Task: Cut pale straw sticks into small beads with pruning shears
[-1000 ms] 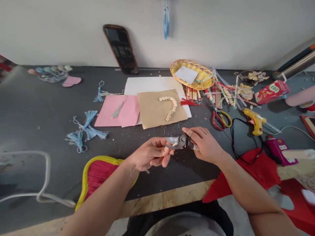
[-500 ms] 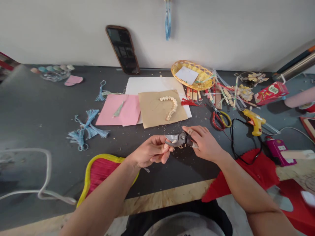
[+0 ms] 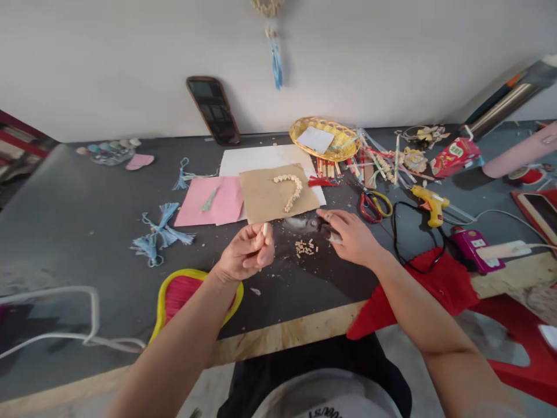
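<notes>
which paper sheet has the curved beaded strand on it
The brown sheet, overlapping the white sheet, just right of the pink paper; the pink paper carries a green tassel instead.

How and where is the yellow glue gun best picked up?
Take the glue gun by its handle, probably from the near side and above: it lies flat, handle toward the camera, clear glue stick jutting out right.

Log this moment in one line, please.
left hand: pale piece | right hand: pruning shears | small pieces: on table, between hands
</notes>
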The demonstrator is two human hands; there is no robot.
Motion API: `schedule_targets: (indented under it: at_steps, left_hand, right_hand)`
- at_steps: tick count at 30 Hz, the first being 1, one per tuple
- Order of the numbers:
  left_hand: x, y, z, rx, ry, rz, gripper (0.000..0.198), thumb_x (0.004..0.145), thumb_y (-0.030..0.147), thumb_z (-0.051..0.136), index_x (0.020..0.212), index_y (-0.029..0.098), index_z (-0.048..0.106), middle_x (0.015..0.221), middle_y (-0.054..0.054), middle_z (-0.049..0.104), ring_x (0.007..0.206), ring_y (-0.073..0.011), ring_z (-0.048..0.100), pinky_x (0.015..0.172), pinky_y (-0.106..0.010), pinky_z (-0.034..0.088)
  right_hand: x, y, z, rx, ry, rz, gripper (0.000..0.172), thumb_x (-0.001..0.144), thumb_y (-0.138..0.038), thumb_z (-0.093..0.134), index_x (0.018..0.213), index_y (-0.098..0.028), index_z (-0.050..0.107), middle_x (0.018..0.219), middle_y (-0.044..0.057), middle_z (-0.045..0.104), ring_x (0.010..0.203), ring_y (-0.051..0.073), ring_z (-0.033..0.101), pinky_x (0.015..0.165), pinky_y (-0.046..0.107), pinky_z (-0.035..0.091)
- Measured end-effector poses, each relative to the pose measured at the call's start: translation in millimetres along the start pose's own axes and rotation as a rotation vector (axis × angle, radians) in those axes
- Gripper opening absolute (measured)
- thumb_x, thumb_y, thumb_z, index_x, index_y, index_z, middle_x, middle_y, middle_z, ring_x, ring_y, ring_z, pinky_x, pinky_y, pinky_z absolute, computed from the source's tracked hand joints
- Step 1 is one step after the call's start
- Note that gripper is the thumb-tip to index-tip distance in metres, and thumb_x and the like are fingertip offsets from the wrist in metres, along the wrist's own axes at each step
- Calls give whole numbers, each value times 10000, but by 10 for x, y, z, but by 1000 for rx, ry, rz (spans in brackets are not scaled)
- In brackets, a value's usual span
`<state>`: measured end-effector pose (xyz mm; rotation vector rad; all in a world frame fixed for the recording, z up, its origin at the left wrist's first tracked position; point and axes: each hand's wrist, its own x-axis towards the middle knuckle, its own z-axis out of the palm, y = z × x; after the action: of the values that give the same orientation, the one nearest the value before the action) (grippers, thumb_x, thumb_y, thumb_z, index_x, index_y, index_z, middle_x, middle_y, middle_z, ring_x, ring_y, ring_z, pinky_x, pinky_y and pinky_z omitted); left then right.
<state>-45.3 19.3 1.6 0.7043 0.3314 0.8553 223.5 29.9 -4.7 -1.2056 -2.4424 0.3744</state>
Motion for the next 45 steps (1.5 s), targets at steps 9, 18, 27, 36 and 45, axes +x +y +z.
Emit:
schedule_targets:
  at_steps: [9, 18, 27, 36, 45]
  left_hand:
    - [-52, 261, 304, 105, 220, 112, 107, 789, 216, 698, 751, 126, 654, 525, 2, 615, 298, -1, 294, 335, -122, 214]
    - [-254, 498, 274, 89, 407, 220, 97, 799, 172, 664, 725, 122, 624, 522, 15, 607, 308, -6, 298, 328, -128, 213]
    - [61, -58, 152, 24, 414, 89, 143, 750, 204, 725, 759, 107, 621, 539, 2, 614, 333, -7, 319, 345, -121, 241]
    - [9, -98, 152, 440, 424, 297, 196, 794, 341, 708, 767, 163, 629, 583, 2, 651, 368, -36, 405, 368, -148, 296]
    - [-85, -199, 209, 1688, 206, 761, 124, 832, 131, 611, 894, 211, 683, 845, -53, 747, 733, -159, 672, 698, -278, 509]
  right_hand:
    - [24, 69, -122, -110, 109, 435, 656, 857, -420, 586, 1440, -218, 363, 1286, 122, 590, 1095, 304, 608, 847, 408, 516]
    - [-208, 207, -313, -504, -119, 501, 625, 899, -522, 493, 1422, -203, 371, 1209, 161, 609, 1021, 321, 619, 746, 390, 507]
    - [-215, 181, -121, -542, -114, 453, 577, 909, -490, 494, 1387, -172, 439, 1227, 152, 569, 1078, 308, 574, 850, 382, 492]
    - [-173, 7, -318, -115, 64, 277, 281, 935, -373, 477, 1049, -180, 647, 1112, 119, 635, 1077, 264, 568, 934, 410, 461]
    - [88, -550, 104, 1236, 45, 236, 325, 926, -500, 504, 879, -191, 593, 770, 14, 595, 667, 112, 547, 632, 260, 451]
